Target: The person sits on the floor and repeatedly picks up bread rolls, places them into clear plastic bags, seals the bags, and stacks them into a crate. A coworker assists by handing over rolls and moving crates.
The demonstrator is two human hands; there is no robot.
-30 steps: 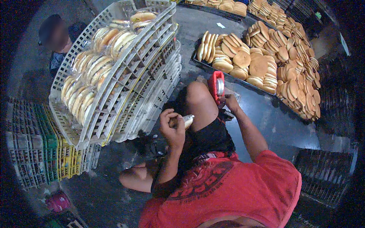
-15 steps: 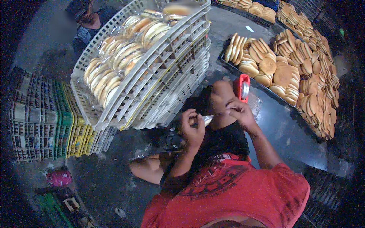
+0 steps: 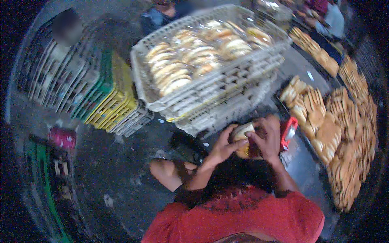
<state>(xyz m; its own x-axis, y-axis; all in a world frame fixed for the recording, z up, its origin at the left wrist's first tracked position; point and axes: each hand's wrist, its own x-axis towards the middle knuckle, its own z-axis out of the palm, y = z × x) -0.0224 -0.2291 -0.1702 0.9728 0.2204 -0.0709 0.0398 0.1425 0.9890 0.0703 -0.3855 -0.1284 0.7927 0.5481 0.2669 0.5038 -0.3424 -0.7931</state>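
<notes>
Just in front of my lap, both hands are closed around a pale round bread [image 3: 243, 130], which appears to be in a clear wrapper. My left hand [image 3: 224, 146] grips its near left side, thumb lying across the front. The fingers of my right hand [image 3: 265, 138] curl round the right side. Part of the bread is hidden by my fingers, and blur hides the wrapper's details. To the right of my right hand, a red tape dispenser [image 3: 288, 133] stands at the edge of the dark metal table [image 3: 304, 172].
A stack of grey crates [image 3: 227, 81] ahead holds bagged breads [image 3: 194, 52] on top. More grey, green and yellow crates [image 3: 111, 91] stand at left. Piles of flat breads [image 3: 348, 150] cover the right side. A pink gas cylinder [image 3: 63, 138] sits far left; people are beyond.
My hands have come together around the bread; before, they were apart, pinching at a small wrapped item. The view has swung left, so the crates and breads appear farther right and lower.
</notes>
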